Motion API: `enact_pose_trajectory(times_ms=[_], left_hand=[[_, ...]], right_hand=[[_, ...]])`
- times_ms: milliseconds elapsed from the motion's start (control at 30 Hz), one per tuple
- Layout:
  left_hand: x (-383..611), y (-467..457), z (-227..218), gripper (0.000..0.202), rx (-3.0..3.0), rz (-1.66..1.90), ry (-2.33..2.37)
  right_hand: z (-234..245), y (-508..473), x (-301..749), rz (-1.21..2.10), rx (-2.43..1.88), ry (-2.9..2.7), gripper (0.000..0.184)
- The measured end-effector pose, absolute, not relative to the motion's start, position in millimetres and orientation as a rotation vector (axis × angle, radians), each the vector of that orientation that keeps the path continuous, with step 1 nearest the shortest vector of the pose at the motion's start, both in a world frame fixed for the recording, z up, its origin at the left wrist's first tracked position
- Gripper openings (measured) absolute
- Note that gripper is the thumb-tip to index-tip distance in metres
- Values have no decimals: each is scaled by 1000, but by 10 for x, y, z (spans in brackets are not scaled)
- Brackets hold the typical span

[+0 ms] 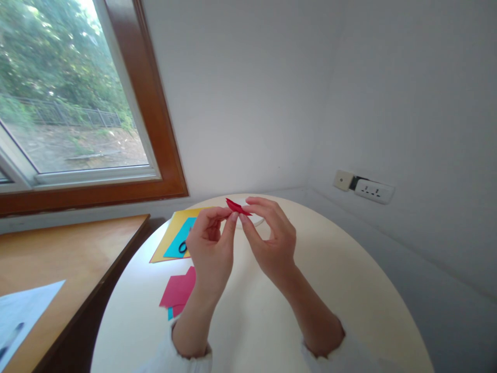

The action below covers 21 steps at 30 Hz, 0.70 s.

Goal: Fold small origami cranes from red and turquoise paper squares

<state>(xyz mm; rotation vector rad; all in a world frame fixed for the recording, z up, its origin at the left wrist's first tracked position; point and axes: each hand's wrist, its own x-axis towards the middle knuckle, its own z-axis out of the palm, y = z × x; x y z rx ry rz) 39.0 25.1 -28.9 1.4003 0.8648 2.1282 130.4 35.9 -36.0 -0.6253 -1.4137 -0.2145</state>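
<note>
Folded red paper (235, 205) was held above table (334, 290), ahead of and between left hand (212, 241) and right hand (275, 235), neither clearly nearer. Long axis slanted down rightward. Each hand's thumb and forefinger pinched it.

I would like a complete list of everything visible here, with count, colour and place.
Folded paper: 1, red, above round table
Round table: 1, cream, centre
Round item: 1, white, beyond folded paper, mostly hidden
Large paper: at least 1, yellow, table's far left
Sheet: 1, blue, on large paper
Probable scissors: 1, black loop, on sheet
Paper pieces: at least 2, pink, table's left
Strip: 1, blue, by paper pieces
Desk: 1, brown, left
Document: 1, white, on desk
Pen-like object: 1, dark, blurred, on document
Window frame: 1, brown, upper left
Greenery: green, outside
Fence: 1, grey, outside
Wall plates: 2, beige and white, right
Walls: 2, white, background
Sleeves: 2, white, bottom
Left hand, right hand: 2, bare, holding folded paper
</note>
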Motion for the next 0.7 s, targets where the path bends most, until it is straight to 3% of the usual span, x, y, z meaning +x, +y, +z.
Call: enact_pose_trajectory(times_ms=[333,700], left_hand=[[389,236,-274,8,1438,2080,853],[398,268,-266,14,1247,1958,765]], right_hand=[[-376,347,1271,6,-605,-1360,11],[-394,357,1262,-31,-649,-1302,18]])
